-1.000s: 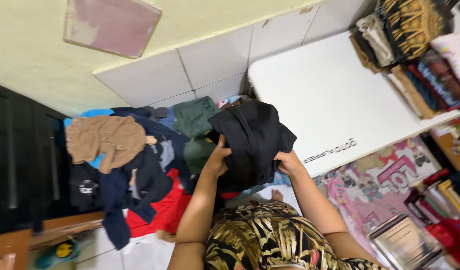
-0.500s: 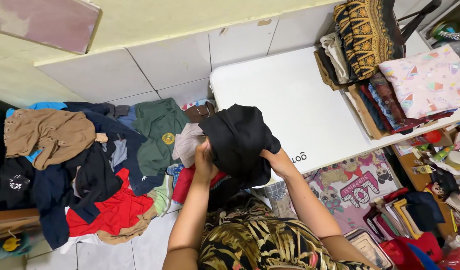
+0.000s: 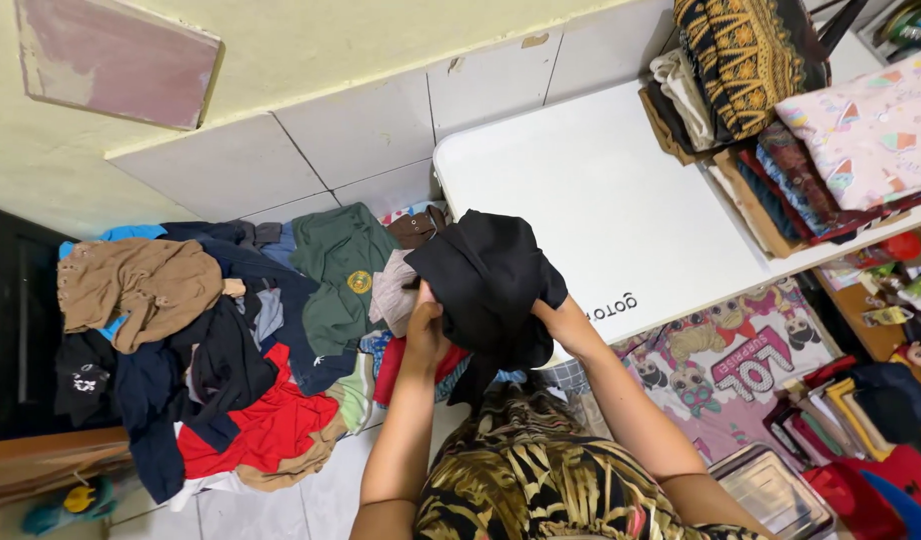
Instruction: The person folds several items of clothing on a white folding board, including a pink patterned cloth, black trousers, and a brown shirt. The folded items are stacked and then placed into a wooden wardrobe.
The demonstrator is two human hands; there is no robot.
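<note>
A crumpled black garment [image 3: 491, 280] hangs in the air in front of me, over the near left corner of a white folding table [image 3: 591, 200]. My left hand [image 3: 424, 325] grips its left lower edge. My right hand [image 3: 561, 322] grips its right lower edge. Both hands are closed on the cloth, fingers partly hidden in its folds. Below the hands I see my patterned black and yellow top [image 3: 541, 470].
A pile of loose clothes [image 3: 231, 330] in brown, navy, green and red covers the floor at left. Folded fabrics [image 3: 781, 110] are stacked on the table's right end. A pink printed mat [image 3: 721, 370], books and a metal tray [image 3: 771, 490] lie at lower right.
Both hands kept hold of the black garment and bunched it a little lower. The view swung slightly, so the clothes pile and table shifted in frame.
</note>
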